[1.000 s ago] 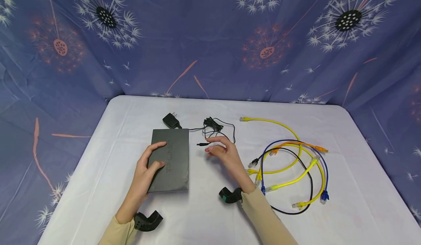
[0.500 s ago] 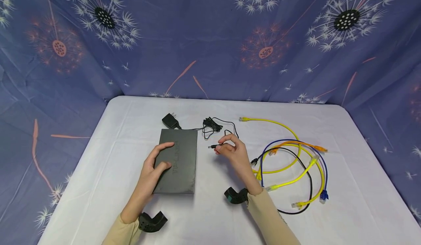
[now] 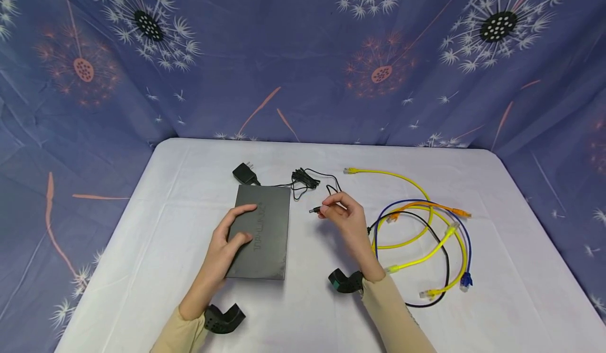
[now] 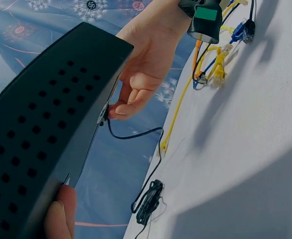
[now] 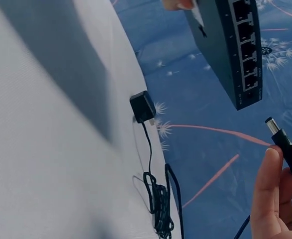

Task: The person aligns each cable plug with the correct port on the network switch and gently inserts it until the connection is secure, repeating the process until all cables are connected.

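My left hand (image 3: pixel 229 245) grips a dark grey network switch (image 3: pixel 272 237) by its left side, thumb and index finger on the lettered top. The switch is held up above the table, its row of Ethernet ports (image 5: pixel 248 50) facing right. My right hand (image 3: pixel 347 221) pinches a black barrel power plug (image 5: pixel 280 137) between thumb and index finger. The metal tip points at the port side of the switch, a small gap apart. From the plug a thin lead runs to a tied cord bundle (image 3: pixel 305 178) and on to a black power adapter (image 3: pixel 244 174).
On the right of the white-covered table (image 3: pixel 516 269) lies a loose tangle of network cables: a yellow cable (image 3: pixel 421 261), a blue cable (image 3: pixel 468 248), an orange cable (image 3: pixel 440 207) and a black cable (image 3: pixel 447 253). A patterned blue cloth (image 3: pixel 303 53) hangs behind.
Both hands have moved right, the left one carrying the switch along. My right hand has taken the barrel plug into a pinch and drawn it right, pulling its lead.
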Tool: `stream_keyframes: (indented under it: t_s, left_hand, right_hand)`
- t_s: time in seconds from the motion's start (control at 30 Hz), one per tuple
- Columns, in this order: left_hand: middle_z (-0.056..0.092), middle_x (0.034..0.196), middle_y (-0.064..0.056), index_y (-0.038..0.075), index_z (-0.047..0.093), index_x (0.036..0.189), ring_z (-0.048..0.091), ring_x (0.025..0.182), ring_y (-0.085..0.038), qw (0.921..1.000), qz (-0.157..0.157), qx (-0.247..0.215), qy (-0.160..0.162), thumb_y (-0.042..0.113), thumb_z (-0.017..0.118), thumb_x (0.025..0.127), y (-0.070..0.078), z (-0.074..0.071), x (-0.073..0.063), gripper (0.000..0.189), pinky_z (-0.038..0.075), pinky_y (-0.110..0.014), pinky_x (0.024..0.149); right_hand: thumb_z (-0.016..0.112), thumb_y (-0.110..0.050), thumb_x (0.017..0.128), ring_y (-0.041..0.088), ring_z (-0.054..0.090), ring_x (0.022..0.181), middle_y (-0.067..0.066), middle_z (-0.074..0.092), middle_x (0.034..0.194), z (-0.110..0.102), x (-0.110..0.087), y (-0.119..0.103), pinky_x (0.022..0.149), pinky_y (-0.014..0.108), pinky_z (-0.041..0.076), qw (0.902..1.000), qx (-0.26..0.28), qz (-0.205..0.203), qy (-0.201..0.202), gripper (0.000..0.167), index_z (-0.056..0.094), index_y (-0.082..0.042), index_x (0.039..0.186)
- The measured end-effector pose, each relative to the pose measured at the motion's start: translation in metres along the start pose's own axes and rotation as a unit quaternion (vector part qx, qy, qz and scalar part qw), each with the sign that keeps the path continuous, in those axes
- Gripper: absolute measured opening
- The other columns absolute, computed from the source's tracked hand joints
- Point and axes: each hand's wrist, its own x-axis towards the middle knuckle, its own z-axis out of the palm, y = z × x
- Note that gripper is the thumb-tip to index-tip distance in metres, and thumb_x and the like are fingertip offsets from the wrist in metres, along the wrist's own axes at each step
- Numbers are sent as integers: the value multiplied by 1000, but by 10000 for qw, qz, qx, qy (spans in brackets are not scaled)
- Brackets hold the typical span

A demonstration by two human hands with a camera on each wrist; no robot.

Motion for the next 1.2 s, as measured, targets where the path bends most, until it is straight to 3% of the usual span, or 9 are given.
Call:
stream_keyframes:
  t_s: [0.27,0.6,0.9,1.2]
  left_hand:
    - [44,137,-2,18,53,133,40,112,-25,9999,69,-57,-96,-4,52,82,0,7,0,56,30,-43,89]
    - [42,141,0,18,53,133,38,119,-24,9994,200,-95,-247,-3,52,82,1,16,1,55,27,-45,93]
    - [44,140,1,17,53,133,38,121,-22,9988,310,-143,-338,-4,52,81,3,22,0,56,26,-44,96]
    - [43,140,0,16,53,132,37,123,-22,9981,406,-238,-394,-5,52,81,4,27,1,56,24,-46,97]
  right_hand:
    - [61,10,85,17,67,77,8,65,90,-2,-1,-6,79,34,52,9995,123,-267,78,22,53,22,101]
    - [63,11,83,20,68,81,17,62,96,-3,-3,-12,79,35,52,9987,-8,-480,190,13,65,12,96]
    - [64,11,83,21,67,82,15,63,93,-1,-3,-15,78,34,52,9973,-198,-682,193,16,63,18,97]
    - [68,8,82,23,67,81,19,65,93,-1,-3,-15,76,34,53,9961,-415,-697,348,14,66,14,94]
